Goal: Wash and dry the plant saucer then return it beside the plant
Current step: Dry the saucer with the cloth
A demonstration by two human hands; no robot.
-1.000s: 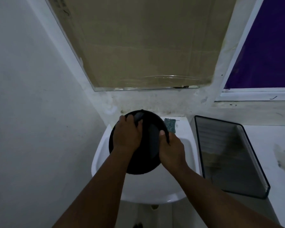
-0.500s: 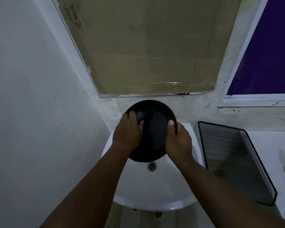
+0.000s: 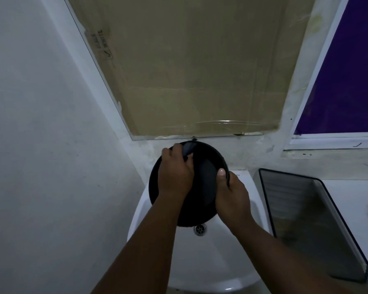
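The round black plant saucer is held tilted above the white sink. My right hand grips its right rim, thumb on the inner face. My left hand presses a dark cloth or sponge against the saucer's upper left part, fingers curled round it. The saucer's lower edge hangs just over the drain. The plant is not in view.
A glass tank stands on the white counter to the right of the sink. A mirror covered with cardboard hangs on the wall above. A white wall closes the left side. A window with a purple pane is upper right.
The view has tilted down, uncovering more of the sink and the drain. My left hand has slid up toward the saucer's top rim with the cloth. My right hand keeps its grip.
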